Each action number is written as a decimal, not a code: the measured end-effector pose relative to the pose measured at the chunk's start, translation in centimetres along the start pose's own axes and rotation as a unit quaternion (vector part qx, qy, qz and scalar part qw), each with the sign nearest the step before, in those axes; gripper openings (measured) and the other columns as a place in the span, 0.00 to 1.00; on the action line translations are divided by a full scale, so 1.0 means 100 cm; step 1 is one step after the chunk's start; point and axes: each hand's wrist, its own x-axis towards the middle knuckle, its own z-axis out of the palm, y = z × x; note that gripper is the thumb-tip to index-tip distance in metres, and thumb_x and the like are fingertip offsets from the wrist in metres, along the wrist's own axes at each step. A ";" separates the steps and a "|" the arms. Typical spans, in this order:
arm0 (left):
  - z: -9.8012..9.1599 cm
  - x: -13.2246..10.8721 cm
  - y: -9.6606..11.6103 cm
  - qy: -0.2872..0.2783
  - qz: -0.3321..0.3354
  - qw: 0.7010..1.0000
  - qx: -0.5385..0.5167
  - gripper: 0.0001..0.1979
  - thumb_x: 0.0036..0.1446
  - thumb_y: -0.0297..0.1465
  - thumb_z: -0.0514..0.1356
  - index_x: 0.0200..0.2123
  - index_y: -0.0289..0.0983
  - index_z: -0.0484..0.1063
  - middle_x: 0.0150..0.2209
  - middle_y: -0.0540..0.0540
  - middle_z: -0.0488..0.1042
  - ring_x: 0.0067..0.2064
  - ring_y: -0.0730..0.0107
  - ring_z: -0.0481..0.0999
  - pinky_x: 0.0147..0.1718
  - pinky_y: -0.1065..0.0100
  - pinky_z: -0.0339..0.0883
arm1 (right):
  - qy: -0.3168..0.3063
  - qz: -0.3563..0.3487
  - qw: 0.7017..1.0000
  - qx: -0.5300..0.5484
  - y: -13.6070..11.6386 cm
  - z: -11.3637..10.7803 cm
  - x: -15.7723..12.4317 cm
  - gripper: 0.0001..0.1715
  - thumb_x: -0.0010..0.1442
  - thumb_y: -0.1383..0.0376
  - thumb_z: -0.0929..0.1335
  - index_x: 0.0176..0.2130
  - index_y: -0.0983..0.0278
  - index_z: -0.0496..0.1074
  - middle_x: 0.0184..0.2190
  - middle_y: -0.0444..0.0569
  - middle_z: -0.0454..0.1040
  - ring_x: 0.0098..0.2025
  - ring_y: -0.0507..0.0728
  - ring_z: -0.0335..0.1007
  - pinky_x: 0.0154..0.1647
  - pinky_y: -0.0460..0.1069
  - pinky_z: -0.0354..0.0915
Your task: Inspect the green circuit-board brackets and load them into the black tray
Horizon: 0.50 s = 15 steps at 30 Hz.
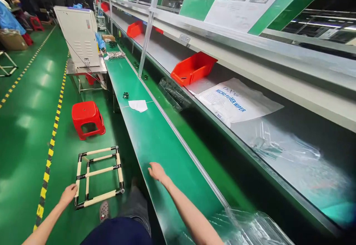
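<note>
My left hand (69, 196) hangs out to the left over the floor, fingers loosely bent and nothing visible in them. In the picture it overlaps the left post of a low frame of cream pipes with black joints (101, 172); whether it touches cannot be told. My right hand (157, 171) is over the near edge of the long green workbench (167, 145), loosely curled with a gap between thumb and fingers. It appears to hold nothing. Farther along the bench lie a white sheet (138, 106) and a small dark part (126, 95).
A red stool (86, 119) stands left of the bench, beyond the pipe frame. Clear plastic trays (256, 228) lie at the lower right. The shelf carries a red bin (194, 69) and a white wiper bag (236, 100). A white cabinet (79, 37) stands farther off.
</note>
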 end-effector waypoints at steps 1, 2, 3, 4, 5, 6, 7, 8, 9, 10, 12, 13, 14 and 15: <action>-0.003 0.023 0.022 -0.004 0.017 1.000 0.009 0.11 0.63 0.35 0.59 0.41 0.32 0.72 0.39 0.46 0.76 0.39 0.66 0.77 0.40 0.61 0.74 | 0.005 0.014 1.000 -0.009 0.015 -0.017 0.015 0.19 0.65 0.58 0.67 0.51 0.66 0.68 0.50 0.53 0.70 0.49 0.58 0.70 0.50 0.58 0.69; -0.004 0.046 0.047 -0.004 0.035 0.999 0.017 0.11 0.63 0.34 0.59 0.41 0.32 0.73 0.41 0.45 0.76 0.41 0.66 0.77 0.42 0.60 0.74 | 0.009 0.030 0.999 -0.019 0.032 -0.035 0.032 0.19 0.65 0.58 0.67 0.51 0.66 0.68 0.50 0.53 0.70 0.49 0.58 0.70 0.50 0.58 0.69; -0.003 0.068 0.073 -0.001 0.054 0.998 0.025 0.10 0.63 0.33 0.59 0.43 0.32 0.73 0.43 0.44 0.76 0.43 0.65 0.77 0.45 0.58 0.73 | 0.014 0.046 0.998 -0.028 0.050 -0.052 0.049 0.19 0.65 0.58 0.67 0.51 0.66 0.69 0.50 0.52 0.70 0.49 0.58 0.70 0.50 0.58 0.70; -0.001 0.088 0.100 0.003 0.071 0.997 0.034 0.10 0.63 0.33 0.59 0.44 0.32 0.72 0.45 0.43 0.76 0.46 0.64 0.77 0.47 0.57 0.73 | 0.019 0.061 0.997 -0.036 0.069 -0.070 0.067 0.18 0.65 0.58 0.67 0.51 0.66 0.69 0.50 0.52 0.70 0.49 0.58 0.70 0.49 0.58 0.70; 0.002 0.107 0.128 0.011 0.087 0.995 0.044 0.11 0.63 0.32 0.59 0.46 0.32 0.72 0.47 0.42 0.75 0.48 0.63 0.76 0.49 0.55 0.71 | 0.027 0.077 0.996 -0.043 0.090 -0.088 0.086 0.18 0.65 0.58 0.67 0.50 0.66 0.69 0.49 0.52 0.70 0.48 0.57 0.70 0.49 0.57 0.70; 0.007 0.124 0.157 0.020 0.103 0.993 0.056 0.12 0.63 0.31 0.59 0.48 0.32 0.72 0.49 0.40 0.75 0.51 0.61 0.75 0.52 0.53 0.69 | 0.037 0.093 0.994 -0.050 0.111 -0.106 0.105 0.18 0.65 0.58 0.67 0.50 0.66 0.69 0.49 0.52 0.71 0.47 0.57 0.70 0.48 0.57 0.70; 0.012 0.140 0.186 0.032 0.118 0.990 0.068 0.14 0.63 0.31 0.58 0.50 0.31 0.71 0.52 0.38 0.73 0.54 0.59 0.73 0.54 0.51 0.67 | 0.049 0.108 0.991 -0.055 0.132 -0.125 0.124 0.17 0.65 0.58 0.67 0.50 0.66 0.69 0.48 0.52 0.71 0.46 0.57 0.71 0.48 0.56 0.71; 0.018 0.155 0.216 0.047 0.135 0.986 0.081 0.16 0.64 0.30 0.57 0.53 0.31 0.70 0.56 0.36 0.71 0.58 0.56 0.70 0.56 0.49 0.64 | 0.066 0.122 0.989 -0.059 0.154 -0.144 0.143 0.17 0.65 0.58 0.67 0.49 0.66 0.69 0.48 0.52 0.71 0.46 0.56 0.71 0.47 0.56 0.71; 0.024 0.169 0.245 0.063 0.154 0.982 0.093 0.18 0.64 0.30 0.56 0.56 0.32 0.68 0.59 0.34 0.67 0.61 0.53 0.66 0.59 0.47 0.61 | 0.086 0.135 0.985 -0.063 0.176 -0.162 0.163 0.17 0.65 0.58 0.67 0.49 0.66 0.70 0.47 0.52 0.72 0.45 0.56 0.71 0.46 0.55 0.71; 0.032 0.184 0.274 0.079 0.174 0.976 0.105 0.20 0.65 0.30 0.54 0.58 0.33 0.66 0.63 0.34 0.63 0.65 0.51 0.61 0.61 0.46 0.57 | 0.110 0.146 0.981 -0.066 0.197 -0.181 0.181 0.17 0.65 0.58 0.67 0.49 0.67 0.69 0.46 0.51 0.72 0.45 0.56 0.71 0.46 0.56 0.71; 0.049 0.212 0.326 0.110 0.215 0.962 0.128 0.22 0.66 0.31 0.50 0.62 0.38 0.64 0.67 0.38 0.56 0.69 0.50 0.52 0.64 0.46 0.49 | 0.172 0.163 0.969 -0.071 0.235 -0.217 0.218 0.17 0.65 0.59 0.67 0.49 0.67 0.69 0.47 0.52 0.72 0.47 0.57 0.71 0.48 0.57 0.70; 0.059 0.226 0.348 0.121 0.230 0.955 0.139 0.22 0.66 0.32 0.50 0.62 0.40 0.63 0.68 0.40 0.54 0.69 0.51 0.50 0.65 0.46 0.47 | 0.208 0.170 0.961 -0.072 0.253 -0.234 0.236 0.17 0.65 0.59 0.67 0.50 0.67 0.69 0.48 0.52 0.71 0.48 0.58 0.71 0.49 0.57 0.70; 0.069 0.239 0.366 0.132 0.240 0.950 0.150 0.22 0.66 0.33 0.49 0.62 0.41 0.63 0.68 0.41 0.54 0.69 0.51 0.50 0.65 0.46 0.46 | 0.244 0.179 0.951 -0.071 0.270 -0.249 0.253 0.18 0.65 0.60 0.66 0.52 0.68 0.68 0.50 0.54 0.70 0.50 0.59 0.70 0.51 0.58 0.69; 0.078 0.250 0.380 0.143 0.243 0.946 0.161 0.23 0.65 0.34 0.49 0.62 0.41 0.63 0.68 0.41 0.54 0.69 0.49 0.50 0.65 0.44 0.45 | 0.278 0.192 0.938 -0.071 0.285 -0.263 0.270 0.19 0.66 0.62 0.66 0.53 0.68 0.66 0.52 0.56 0.69 0.53 0.60 0.68 0.53 0.59 0.67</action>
